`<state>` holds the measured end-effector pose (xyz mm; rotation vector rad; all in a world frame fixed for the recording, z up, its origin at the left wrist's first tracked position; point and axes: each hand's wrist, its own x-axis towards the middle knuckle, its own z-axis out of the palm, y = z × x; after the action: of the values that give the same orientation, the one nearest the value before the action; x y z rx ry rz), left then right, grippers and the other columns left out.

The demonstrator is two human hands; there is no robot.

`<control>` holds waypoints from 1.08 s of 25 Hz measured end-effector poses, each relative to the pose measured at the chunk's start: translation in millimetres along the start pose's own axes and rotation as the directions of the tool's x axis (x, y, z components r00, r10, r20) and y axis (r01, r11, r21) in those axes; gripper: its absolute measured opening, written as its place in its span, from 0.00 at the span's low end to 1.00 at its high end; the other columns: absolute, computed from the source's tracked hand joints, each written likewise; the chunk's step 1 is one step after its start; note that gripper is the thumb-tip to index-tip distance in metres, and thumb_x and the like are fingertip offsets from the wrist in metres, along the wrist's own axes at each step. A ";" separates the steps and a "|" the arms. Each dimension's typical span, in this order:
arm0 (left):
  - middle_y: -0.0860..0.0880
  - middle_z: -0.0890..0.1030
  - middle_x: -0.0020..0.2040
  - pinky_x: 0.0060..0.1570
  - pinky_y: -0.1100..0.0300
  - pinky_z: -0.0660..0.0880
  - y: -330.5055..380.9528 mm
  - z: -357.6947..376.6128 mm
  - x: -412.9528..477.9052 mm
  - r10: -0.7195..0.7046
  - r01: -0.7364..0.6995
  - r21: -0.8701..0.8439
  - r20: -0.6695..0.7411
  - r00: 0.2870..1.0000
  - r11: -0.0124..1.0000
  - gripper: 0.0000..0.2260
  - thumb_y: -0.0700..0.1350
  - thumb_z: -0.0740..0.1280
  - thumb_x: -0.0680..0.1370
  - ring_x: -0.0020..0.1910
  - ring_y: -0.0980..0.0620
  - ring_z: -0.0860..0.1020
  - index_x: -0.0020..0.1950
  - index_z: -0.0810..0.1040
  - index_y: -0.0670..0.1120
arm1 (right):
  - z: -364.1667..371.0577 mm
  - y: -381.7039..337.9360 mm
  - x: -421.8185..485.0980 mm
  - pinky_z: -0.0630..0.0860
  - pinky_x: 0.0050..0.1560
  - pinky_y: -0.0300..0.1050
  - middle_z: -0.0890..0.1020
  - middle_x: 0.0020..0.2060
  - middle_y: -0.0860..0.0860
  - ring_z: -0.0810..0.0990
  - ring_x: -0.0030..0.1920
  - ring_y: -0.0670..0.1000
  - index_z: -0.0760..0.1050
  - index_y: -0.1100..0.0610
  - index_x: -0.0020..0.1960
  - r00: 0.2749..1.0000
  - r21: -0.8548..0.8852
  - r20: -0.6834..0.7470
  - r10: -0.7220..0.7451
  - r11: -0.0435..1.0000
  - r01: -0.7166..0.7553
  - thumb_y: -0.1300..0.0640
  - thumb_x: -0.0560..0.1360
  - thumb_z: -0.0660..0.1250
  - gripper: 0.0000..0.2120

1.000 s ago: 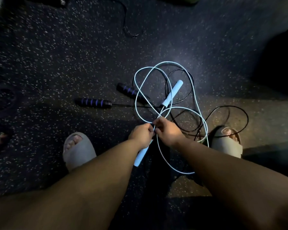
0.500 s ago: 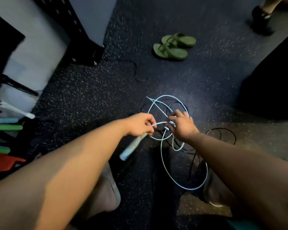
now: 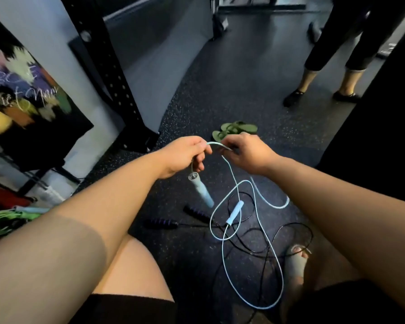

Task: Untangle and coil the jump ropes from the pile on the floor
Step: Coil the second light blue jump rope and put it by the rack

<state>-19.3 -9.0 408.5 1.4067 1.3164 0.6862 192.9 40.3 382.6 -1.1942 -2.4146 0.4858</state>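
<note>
My left hand (image 3: 185, 153) and my right hand (image 3: 248, 150) both pinch the light blue jump rope (image 3: 223, 258) at chest height, a short arc of cord between them. One light blue handle (image 3: 200, 188) dangles below my left hand. The cord drops from my right hand in loops to the floor, where the other light blue handle (image 3: 235, 211) lies. A black jump rope (image 3: 269, 244) with purple-striped handles (image 3: 160, 222) lies tangled under the blue loops.
A black rack post (image 3: 112, 73) and white wall stand left. Green sandals (image 3: 234, 130) lie beyond my hands. A person's legs (image 3: 323, 73) stand at the back right. A green coiled rope (image 3: 2, 220) sits at far left. My sandalled foot (image 3: 295, 260) rests by the cords.
Both hands have risen from the floor with the blue cord, lifting one handle off the ground. The view has tilted up, showing the rack, sandals and a standing person.
</note>
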 end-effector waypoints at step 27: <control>0.49 0.77 0.31 0.43 0.52 0.78 38.9 22.4 36.9 -0.055 0.127 -0.430 0.176 0.983 0.894 0.14 0.49 0.55 0.86 0.32 0.48 0.81 0.48 0.75 0.43 | -8.6 29.1 20.9 0.72 0.32 0.40 0.74 0.32 0.55 0.72 0.30 0.49 0.74 0.55 0.44 0.971 0.749 -0.048 0.233 0.651 -0.119 0.55 0.83 0.62 0.10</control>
<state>23.1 24.8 429.3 1.0015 1.0137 0.7373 205.1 75.1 380.4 -1.0171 -1.6620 1.2601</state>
